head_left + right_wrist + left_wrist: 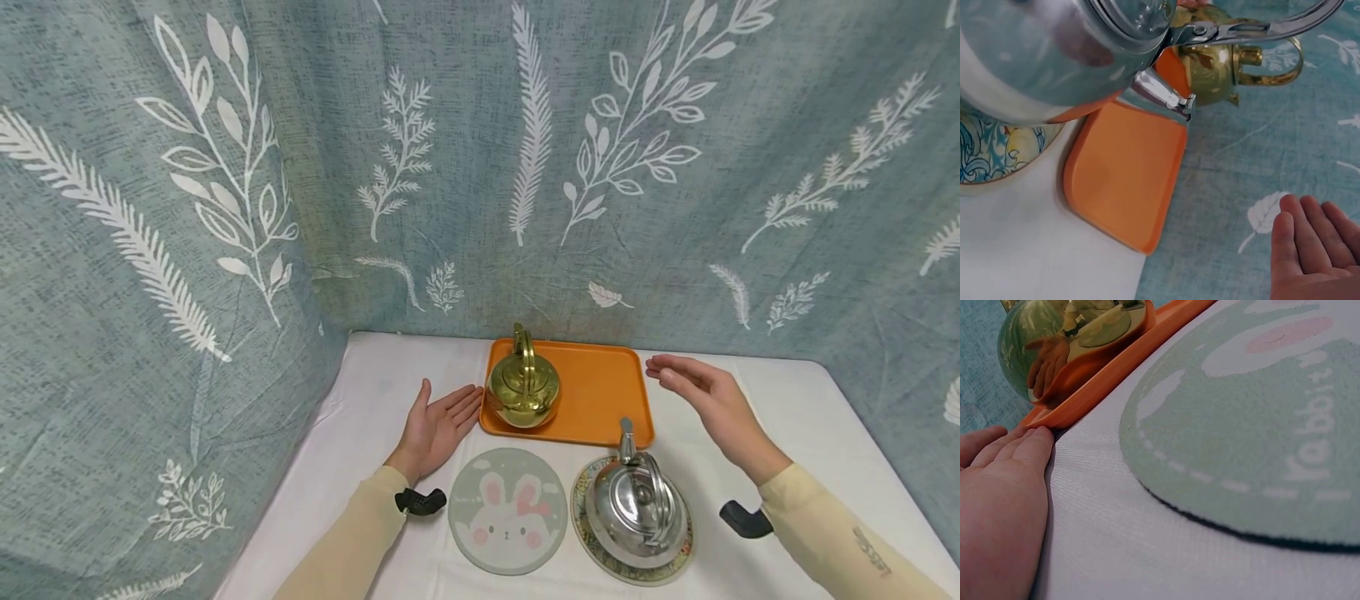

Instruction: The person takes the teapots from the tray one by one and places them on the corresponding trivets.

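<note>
My left hand point(438, 427) lies palm up with straight fingers, its fingertips right at the left rim of an orange tray point(600, 392). On the left part of that tray stands a shiny gold kettle point(522, 396). My right hand point(716, 408) is off the tray's right side, fingers extended and holding nothing. In the right wrist view its fingers point(1310, 240) are straight. Nearer to me, a silver kettle point(637, 508) stands on a round patterned mat point(588, 542), its spout toward the tray.
A round green mat point(507, 512) with a rabbit face lies left of the silver kettle. White cloth point(420, 558) covers the table. Behind and on both sides hangs a blue-green curtain point(480, 167) with white leaf prints.
</note>
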`<control>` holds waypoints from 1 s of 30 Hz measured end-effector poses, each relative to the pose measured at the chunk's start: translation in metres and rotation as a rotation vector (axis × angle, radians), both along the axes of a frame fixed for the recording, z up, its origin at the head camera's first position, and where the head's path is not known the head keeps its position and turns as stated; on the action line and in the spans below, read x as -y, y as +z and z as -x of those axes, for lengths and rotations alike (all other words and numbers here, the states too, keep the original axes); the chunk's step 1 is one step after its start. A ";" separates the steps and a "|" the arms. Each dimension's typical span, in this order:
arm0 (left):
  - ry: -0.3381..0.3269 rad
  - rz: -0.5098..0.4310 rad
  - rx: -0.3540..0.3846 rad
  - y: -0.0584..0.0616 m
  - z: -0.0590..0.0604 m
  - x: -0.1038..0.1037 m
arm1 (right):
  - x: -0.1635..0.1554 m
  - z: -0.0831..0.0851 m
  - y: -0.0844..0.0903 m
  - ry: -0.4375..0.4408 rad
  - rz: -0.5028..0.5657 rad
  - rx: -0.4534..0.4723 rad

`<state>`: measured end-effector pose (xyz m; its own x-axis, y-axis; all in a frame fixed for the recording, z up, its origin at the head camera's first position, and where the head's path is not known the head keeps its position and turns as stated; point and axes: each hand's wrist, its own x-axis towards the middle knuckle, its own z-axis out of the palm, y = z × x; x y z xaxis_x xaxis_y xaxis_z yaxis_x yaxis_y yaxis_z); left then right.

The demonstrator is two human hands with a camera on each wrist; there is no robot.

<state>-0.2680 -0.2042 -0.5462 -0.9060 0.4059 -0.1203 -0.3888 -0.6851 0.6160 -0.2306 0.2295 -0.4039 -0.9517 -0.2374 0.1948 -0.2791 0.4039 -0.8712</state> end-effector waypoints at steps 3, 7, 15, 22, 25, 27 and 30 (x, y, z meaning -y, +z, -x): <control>-0.002 -0.001 -0.003 0.000 0.001 0.000 | 0.000 0.004 0.000 0.002 0.001 -0.006; -0.006 0.004 -0.011 0.001 0.001 0.000 | 0.001 0.009 0.002 0.009 0.000 -0.004; -0.010 0.000 -0.009 0.003 0.003 0.001 | 0.003 0.018 0.006 0.014 -0.015 0.030; -0.008 -0.020 -0.011 0.002 0.002 0.003 | 0.006 0.024 0.010 0.015 -0.030 0.049; -0.006 -0.016 -0.012 0.000 0.000 0.002 | 0.008 0.025 0.012 0.019 -0.029 0.049; -0.007 -0.009 -0.009 -0.001 0.000 0.002 | 0.009 0.025 0.012 0.021 -0.027 0.047; -0.005 0.002 -0.004 -0.002 -0.001 0.001 | 0.010 0.024 0.013 0.031 -0.018 0.054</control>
